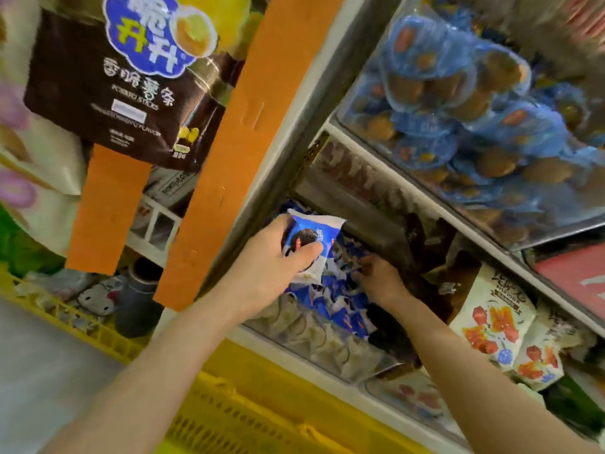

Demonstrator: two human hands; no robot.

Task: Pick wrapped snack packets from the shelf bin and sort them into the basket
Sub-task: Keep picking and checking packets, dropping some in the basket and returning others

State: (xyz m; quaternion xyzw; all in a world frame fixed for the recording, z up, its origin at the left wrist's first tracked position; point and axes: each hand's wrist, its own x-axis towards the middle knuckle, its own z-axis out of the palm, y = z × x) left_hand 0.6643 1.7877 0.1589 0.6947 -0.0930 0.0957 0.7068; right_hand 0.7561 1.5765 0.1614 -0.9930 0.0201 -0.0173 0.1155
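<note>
Tagger: Yellow basket [248, 411] is nearest, at the low edge of view, under both forearms and well below the fingers.

Checker: Left hand?

Tagger: left hand [271, 263] is up over the shelf bin [314, 345]. Its fingers are curled round one blue-and-white snack packet [311, 234], thumb [309, 252] pressed across the front. The packet's top sticks out past the fingertips, over the pile.

Checker: Right hand?

Tagger: right hand [381, 278] is just right of the left fingers and lower, back of the hand up. Its fingertips [363, 268] are dug into the pile of blue packets [337, 306]. They look somewhat curled, but the tips are hidden. Cannot tell if they pinch anything.

Checker: Where does the pile sit?

Tagger: Inside the bin, behind its clear front wall, beneath and between both sets of fingers.

Checker: Farther out?

Tagger: white packets with red print [491, 326] are near, right of the right fingers. A slanted orange strip [229, 158] is left of the left fingers. Farthest are a dark potato-stick bag [108, 93] up-left and blue-wrapped cakes [474, 109] in a clear bin up-right. Both are well above the fingers and blurry.
</note>
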